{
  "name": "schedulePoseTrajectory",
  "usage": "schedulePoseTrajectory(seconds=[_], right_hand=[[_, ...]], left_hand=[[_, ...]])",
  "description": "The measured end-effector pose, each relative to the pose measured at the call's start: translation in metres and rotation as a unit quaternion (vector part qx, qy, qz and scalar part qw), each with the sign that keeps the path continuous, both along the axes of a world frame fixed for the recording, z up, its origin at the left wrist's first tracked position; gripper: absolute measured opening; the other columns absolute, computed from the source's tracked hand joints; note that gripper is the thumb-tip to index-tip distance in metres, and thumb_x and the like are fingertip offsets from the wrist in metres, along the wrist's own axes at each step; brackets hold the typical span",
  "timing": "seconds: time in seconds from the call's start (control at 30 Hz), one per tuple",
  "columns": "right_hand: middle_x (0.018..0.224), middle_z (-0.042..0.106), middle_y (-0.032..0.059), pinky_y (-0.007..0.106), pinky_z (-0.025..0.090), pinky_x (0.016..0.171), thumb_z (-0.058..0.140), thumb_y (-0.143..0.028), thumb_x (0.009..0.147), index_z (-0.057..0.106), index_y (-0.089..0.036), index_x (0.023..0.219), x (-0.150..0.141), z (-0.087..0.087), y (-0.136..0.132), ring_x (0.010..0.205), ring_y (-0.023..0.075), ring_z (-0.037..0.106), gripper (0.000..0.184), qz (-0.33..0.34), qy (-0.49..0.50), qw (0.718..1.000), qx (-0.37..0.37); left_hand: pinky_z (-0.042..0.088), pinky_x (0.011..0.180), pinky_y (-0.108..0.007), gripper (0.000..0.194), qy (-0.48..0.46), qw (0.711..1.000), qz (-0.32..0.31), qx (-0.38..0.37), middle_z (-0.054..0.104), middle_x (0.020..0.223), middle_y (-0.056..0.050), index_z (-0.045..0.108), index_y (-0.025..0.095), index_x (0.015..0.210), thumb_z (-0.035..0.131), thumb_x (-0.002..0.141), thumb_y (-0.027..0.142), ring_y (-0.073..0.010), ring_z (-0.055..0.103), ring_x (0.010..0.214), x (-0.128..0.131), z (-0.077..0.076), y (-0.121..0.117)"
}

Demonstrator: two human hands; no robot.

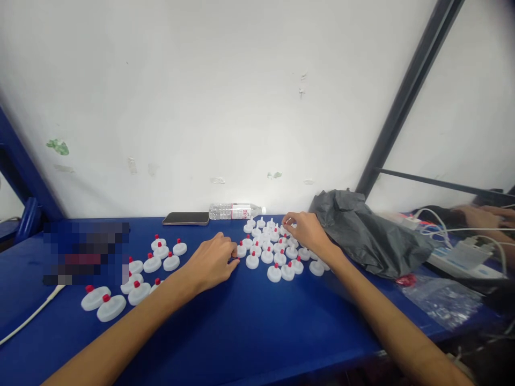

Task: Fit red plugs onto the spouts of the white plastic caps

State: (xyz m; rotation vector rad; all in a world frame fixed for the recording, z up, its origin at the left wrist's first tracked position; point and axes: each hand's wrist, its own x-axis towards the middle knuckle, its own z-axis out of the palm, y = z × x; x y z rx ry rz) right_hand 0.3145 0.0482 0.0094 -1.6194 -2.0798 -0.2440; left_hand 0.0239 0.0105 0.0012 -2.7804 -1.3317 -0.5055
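My left hand (213,261) is over the blue table, its fingers curled in. Its fingertips are right beside a white nozzle lid (241,250) with a small red cap; whether anything is between them is hidden. At the back of a cluster of similar lids, my right hand (304,229) has thumb and fingers pinched together around a small red cap (284,224) at the tip of a nozzle. Some lids at the back, such as one bare white nozzle lid (261,222), show no red. More red-capped lids (152,262) stand in a loose group left of my left hand.
Against the wall lie a phone (185,219) and a clear water bottle (231,211) on its side. A dark grey plastic bag (362,233) slumps at the right, near a clear bag (444,300) and a power strip (462,262) with cables. A white cable (34,315) crosses the left side.
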Motion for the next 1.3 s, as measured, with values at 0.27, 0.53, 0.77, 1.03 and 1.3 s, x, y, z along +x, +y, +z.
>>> schedulePoseTrajectory(seconds=[0.27, 0.53, 0.77, 1.03, 1.3], right_hand=[[0.083, 0.078, 0.0037, 0.030, 0.048, 0.077, 0.060, -0.024, 0.091, 0.073, -0.020, 0.092, -0.001, -0.003, -0.001, 0.079, 0.0214, 0.072, 0.014, 0.007, 0.004, 1.000, -0.017], [0.097, 0.075, 0.0043, 0.039, 0.048, 0.092, 0.037, -0.043, 0.105, 0.072, -0.024, 0.100, -0.021, -0.001, -0.015, 0.107, 0.0255, 0.065, 0.040, 0.183, -0.025, 0.983, -0.008], [0.108, 0.074, 0.0059, 0.048, 0.043, 0.102, 0.032, -0.040, 0.106, 0.072, -0.023, 0.103, -0.027, -0.005, -0.017, 0.121, 0.0279, 0.059, 0.044, 0.198, -0.039, 0.979, -0.031], [0.110, 0.068, 0.0066, 0.038, 0.050, 0.089, 0.050, -0.029, 0.101, 0.061, -0.023, 0.110, -0.049, 0.013, -0.040, 0.100, 0.0217, 0.064, 0.015, 0.256, 0.062, 0.963, 0.062], [0.109, 0.067, 0.0059, 0.038, 0.049, 0.089, 0.053, -0.024, 0.099, 0.055, -0.023, 0.114, -0.072, 0.001, -0.053, 0.098, 0.0218, 0.061, 0.015, 0.326, 0.046, 0.943, 0.051]], left_hand=[[0.041, 0.060, -0.032, 0.017, -0.013, 1.000, 0.007, -0.001, 0.069, 0.079, -0.006, 0.066, 0.021, 0.077, 0.060, 0.088, 0.033, -0.0251, 0.061, 0.080, 0.004, 0.001, -0.002], [0.040, 0.061, -0.030, 0.015, -0.016, 1.000, 0.005, -0.008, 0.068, 0.078, -0.005, 0.064, 0.022, 0.077, 0.054, 0.085, 0.013, -0.0234, 0.061, 0.079, 0.003, -0.002, -0.001], [0.045, 0.066, -0.032, 0.012, -0.064, 0.998, 0.024, -0.004, 0.070, 0.084, -0.006, 0.064, 0.020, 0.086, 0.052, 0.088, 0.023, -0.0235, 0.063, 0.082, 0.003, 0.009, -0.003], [0.046, 0.065, -0.030, 0.013, -0.269, 0.962, 0.030, -0.044, 0.069, 0.074, 0.000, 0.067, 0.021, 0.084, 0.057, 0.084, 0.028, -0.0168, 0.061, 0.068, 0.007, 0.020, -0.007], [0.053, 0.076, -0.031, 0.023, -0.415, 0.894, -0.033, -0.163, 0.073, 0.086, -0.004, 0.069, 0.019, 0.091, 0.062, 0.087, 0.040, -0.0207, 0.068, 0.082, 0.008, 0.021, -0.003]])
